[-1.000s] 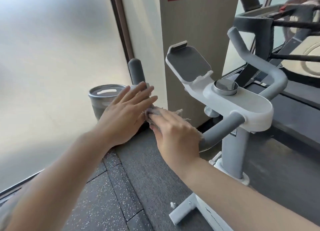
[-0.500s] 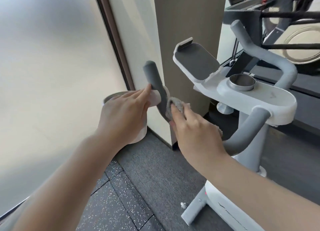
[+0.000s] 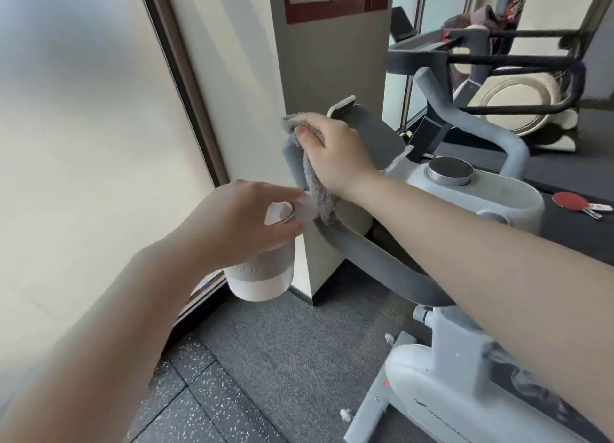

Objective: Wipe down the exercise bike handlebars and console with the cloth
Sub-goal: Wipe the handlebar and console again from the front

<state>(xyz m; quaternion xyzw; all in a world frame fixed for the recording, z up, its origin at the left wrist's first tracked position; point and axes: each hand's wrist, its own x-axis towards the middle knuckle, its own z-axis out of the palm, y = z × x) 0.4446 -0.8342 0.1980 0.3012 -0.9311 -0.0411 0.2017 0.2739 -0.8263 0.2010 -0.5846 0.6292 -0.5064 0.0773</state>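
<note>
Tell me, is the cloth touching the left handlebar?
Touching: the head view shows the cloth draped over the left handlebar, with the right hand gripping it there.

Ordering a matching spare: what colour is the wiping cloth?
Grey and fluffy: the cloth, seen in the head view, drapes over the left handlebar.

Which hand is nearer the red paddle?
Right. The right hand grips the cloth at the handlebar tip, on the paddle side. The left hand sits farther away, holding a bottle below it.
</note>
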